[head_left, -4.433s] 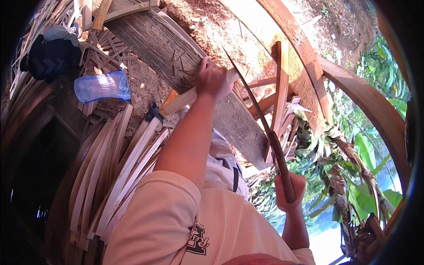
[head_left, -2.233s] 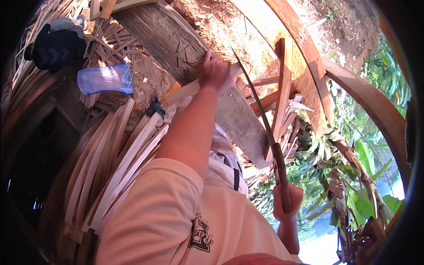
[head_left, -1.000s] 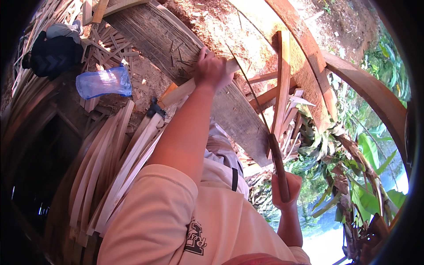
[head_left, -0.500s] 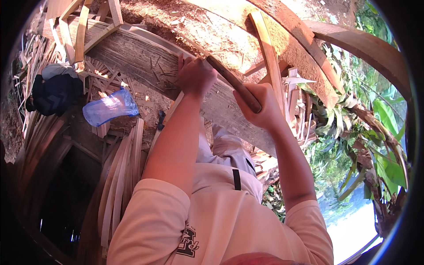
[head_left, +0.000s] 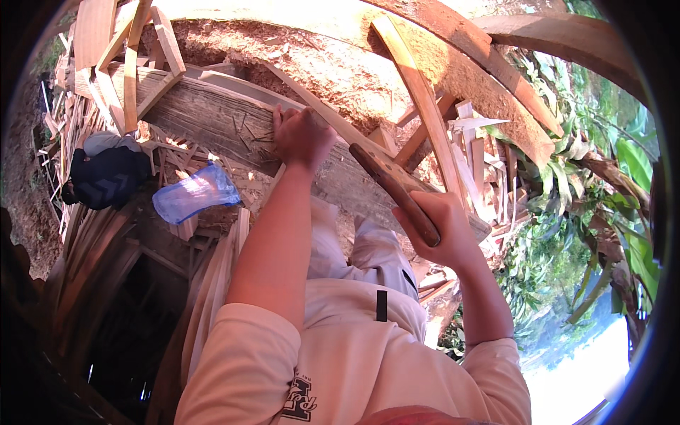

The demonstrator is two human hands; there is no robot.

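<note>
My right hand (head_left: 443,223) grips the lower end of a dark brown wooden bar (head_left: 388,185), which slants up and left over the weathered plank. The bar looks like a tool handle, but its kind is unclear. My left hand (head_left: 304,136) is closed on top of the long grey-brown plank (head_left: 205,106); whatever its fingers hold is hidden. Past the left hand, a long pale strip (head_left: 319,106) runs along the plank's far side toward the bar. Small splinters (head_left: 248,131) lie on the plank beside my left fingers.
Crossed wooden slats (head_left: 131,64) stand at the far left. Below them lie a dark bundle (head_left: 110,173) and a clear bluish plastic bag (head_left: 195,193). An upright-leaning board (head_left: 418,92) rises beyond my right hand. Curved-looking beams (head_left: 489,78) and green plants (head_left: 567,234) are on the right.
My right hand has moved down and to the right with the brown bar. More of the pale strip beyond it shows now. My left hand stays on the plank; the view has shifted slightly.
</note>
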